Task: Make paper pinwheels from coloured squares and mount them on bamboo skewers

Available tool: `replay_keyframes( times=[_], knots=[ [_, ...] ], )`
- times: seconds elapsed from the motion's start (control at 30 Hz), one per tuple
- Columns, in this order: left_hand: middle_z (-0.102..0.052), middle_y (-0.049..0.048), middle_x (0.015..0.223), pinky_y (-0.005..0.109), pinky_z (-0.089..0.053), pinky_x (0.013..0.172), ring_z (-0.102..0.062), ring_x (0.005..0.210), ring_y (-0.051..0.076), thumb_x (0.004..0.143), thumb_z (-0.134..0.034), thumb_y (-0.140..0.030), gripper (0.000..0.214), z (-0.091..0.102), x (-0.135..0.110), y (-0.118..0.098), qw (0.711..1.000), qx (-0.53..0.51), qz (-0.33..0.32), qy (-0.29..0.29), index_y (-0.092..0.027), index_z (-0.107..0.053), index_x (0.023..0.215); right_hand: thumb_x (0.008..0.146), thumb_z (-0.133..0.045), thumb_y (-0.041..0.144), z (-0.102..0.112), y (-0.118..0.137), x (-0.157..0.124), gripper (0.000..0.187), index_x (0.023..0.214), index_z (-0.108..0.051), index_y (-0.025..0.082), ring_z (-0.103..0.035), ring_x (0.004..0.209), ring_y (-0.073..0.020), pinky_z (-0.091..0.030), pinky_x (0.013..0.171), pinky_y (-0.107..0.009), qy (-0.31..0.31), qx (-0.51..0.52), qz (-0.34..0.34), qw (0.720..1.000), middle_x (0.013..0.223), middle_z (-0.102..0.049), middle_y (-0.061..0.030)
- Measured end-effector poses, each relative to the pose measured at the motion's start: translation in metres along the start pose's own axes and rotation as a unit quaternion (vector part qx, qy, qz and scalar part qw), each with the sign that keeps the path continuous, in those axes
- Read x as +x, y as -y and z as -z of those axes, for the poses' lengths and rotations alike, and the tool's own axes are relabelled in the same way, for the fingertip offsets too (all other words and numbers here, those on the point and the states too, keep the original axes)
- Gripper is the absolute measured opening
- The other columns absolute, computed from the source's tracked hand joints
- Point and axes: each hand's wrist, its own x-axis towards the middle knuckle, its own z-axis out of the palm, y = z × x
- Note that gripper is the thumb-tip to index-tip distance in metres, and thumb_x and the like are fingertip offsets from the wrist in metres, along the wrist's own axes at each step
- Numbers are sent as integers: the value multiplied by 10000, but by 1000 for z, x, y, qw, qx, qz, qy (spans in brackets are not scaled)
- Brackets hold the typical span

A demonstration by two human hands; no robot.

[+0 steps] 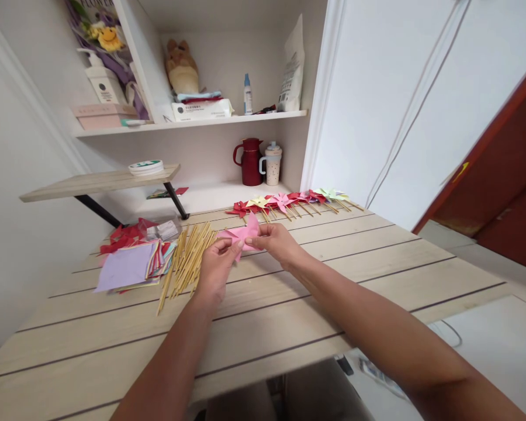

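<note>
Both my hands hold a pink folded paper pinwheel (244, 234) just above the wooden table (377, 257). My left hand (214, 270) pinches its lower left part with closed fingers. My right hand (275, 240) pinches its right side, fingers pressed together. A pile of thin wooden sticks (188, 260) lies directly left of my left hand. Further left sits a stack of coloured paper squares (129, 266), a lilac sheet on top.
A row of finished pinwheels on sticks (291, 203) lies along the table's far edge. Red paper scraps and a clear packet (162, 230) lie at the back left. A red jug (249, 161) and a mug (272, 164) stand in the alcove. Shelves above hold boxes and bottles.
</note>
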Motion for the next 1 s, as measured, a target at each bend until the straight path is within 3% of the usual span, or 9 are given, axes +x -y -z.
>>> replay_keyframes(
  times=[0.73, 1.0],
  knots=[
    [-720, 46, 797, 273, -438, 661, -599, 711, 158, 647, -864, -447, 314, 0, 0, 0, 999, 28, -17, -9, -186, -797, 808, 570, -833, 415, -1, -2, -1, 335, 581, -588, 186, -413, 590, -114, -295, 602, -284, -5, 13, -2, 1000, 577, -517, 42],
    [-656, 19, 667, 271, -402, 617, -551, 639, 144, 677, -824, -410, 246, 0, 0, -1, 998, 56, -20, -34, -177, -770, 730, 610, -836, 414, -3, -9, 2, 317, 612, -615, 186, -431, 605, -123, -314, 617, -294, 9, 8, 9, 1000, 603, -538, 33]
  ],
)
